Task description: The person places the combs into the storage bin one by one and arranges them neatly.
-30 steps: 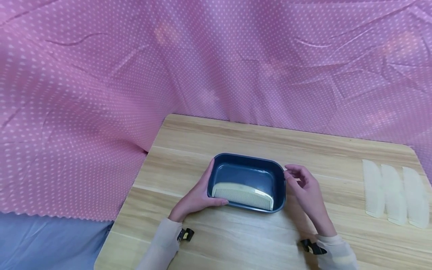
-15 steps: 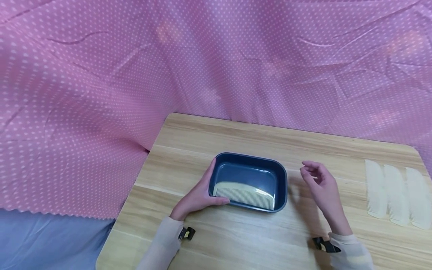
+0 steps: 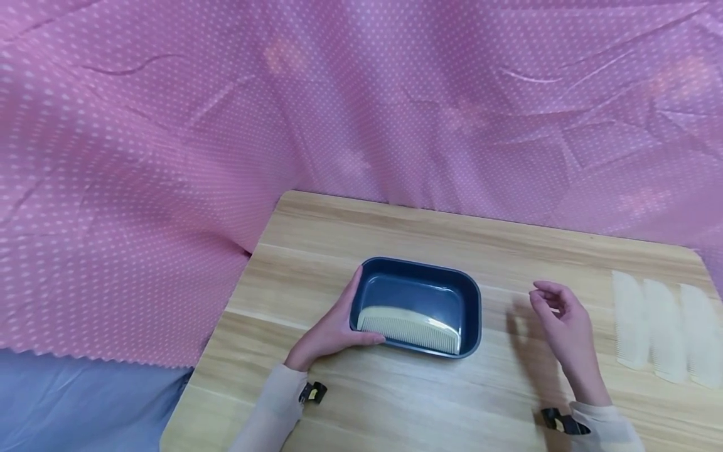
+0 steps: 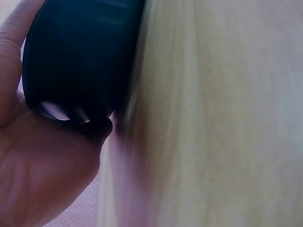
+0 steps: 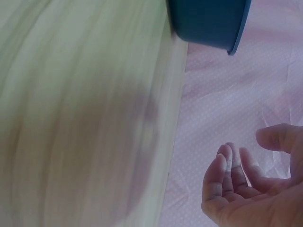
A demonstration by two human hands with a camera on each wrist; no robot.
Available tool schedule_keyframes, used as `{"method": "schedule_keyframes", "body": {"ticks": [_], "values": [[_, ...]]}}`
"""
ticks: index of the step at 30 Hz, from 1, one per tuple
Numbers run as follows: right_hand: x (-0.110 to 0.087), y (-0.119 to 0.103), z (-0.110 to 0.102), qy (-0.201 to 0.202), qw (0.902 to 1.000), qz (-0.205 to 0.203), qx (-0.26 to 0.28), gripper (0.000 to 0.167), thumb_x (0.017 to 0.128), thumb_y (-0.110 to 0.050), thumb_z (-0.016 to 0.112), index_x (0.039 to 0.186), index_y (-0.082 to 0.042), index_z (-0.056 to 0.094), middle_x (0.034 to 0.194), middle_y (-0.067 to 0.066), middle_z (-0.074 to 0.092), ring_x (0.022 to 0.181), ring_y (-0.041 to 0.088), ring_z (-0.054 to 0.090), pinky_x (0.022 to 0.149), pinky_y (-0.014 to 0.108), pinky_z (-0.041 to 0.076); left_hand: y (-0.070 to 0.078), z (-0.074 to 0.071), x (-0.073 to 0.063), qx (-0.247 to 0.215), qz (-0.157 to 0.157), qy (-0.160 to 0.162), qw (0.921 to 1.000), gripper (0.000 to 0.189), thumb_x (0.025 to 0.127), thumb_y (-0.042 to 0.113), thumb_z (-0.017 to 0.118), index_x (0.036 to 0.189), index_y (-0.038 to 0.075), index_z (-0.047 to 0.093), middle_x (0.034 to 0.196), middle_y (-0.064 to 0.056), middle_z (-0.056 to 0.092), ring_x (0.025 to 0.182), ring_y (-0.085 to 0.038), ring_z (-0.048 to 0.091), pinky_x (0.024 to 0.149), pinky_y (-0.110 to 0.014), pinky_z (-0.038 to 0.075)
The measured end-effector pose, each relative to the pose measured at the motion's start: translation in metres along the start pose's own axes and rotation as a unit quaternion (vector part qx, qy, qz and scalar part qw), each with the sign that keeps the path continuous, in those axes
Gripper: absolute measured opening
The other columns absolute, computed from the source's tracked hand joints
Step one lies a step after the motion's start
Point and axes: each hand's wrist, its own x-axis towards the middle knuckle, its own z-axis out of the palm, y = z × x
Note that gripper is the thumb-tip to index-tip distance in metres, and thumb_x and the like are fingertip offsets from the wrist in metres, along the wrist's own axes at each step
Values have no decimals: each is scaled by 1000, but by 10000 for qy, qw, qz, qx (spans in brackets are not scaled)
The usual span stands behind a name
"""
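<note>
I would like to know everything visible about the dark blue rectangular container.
The dark blue, glossy, plastic-looking rectangular container has rounded corners, a thin rim and an open top. It sits upright on the light wooden table. One cream, arched comb lies inside along the near wall. The bare left hand grips the container's left end.

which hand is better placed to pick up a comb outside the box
The right hand, most likely: it holds nothing and is nearer to the three combs on the table. The left hand is farther off and grips the dark blue box, with one comb inside.
</note>
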Motion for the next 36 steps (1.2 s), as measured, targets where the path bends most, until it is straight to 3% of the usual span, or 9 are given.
{"method": "schedule_keyframes", "body": {"ticks": [12,21,29,33,36], "values": [[3,15,-26,202,9988,385,-237,29,110,-24,68,135,-11,68,104,-27,65,98,-5,60,78,8,47,-3,0,1,-11,28,8,10000,141,84,34,98,176,36,-10,181,13,-1,165,-18,4,129,-62,12],[1,24,-36,224,9948,726,-680,39,109,-26,65,140,-2,63,102,-30,61,96,-10,56,75,7,46,-7,-1,-2,24,22,24,10000,141,85,31,97,175,36,-10,180,15,1,164,-15,5,129,-61,13],[0,30,-41,240,9916,1042,-728,44,109,-25,65,144,2,59,103,-30,57,93,-14,53,74,6,46,-8,-2,-1,51,52,14,10000,140,85,31,97,175,36,-10,180,15,0,164,-16,5,129,-62,13],[1,35,-46,259,9887,1143,-938,52,109,-27,64,149,5,56,120,-2,68,92,-13,50,73,6,45,-7,-2,0,76,43,9,10000,140,85,31,97,175,36,-10,180,15,0,165,-16,5,129,-62,14],[1,39,-51,178,9856,1193,-1183,58,109,-32,63,152,6,52,141,25,61,93,-13,45,73,8,43,-8,-2,1,66,37,-5,10000,139,85,32,96,175,39,-10,180,15,0,165,-16,5,129,-61,13]]}}
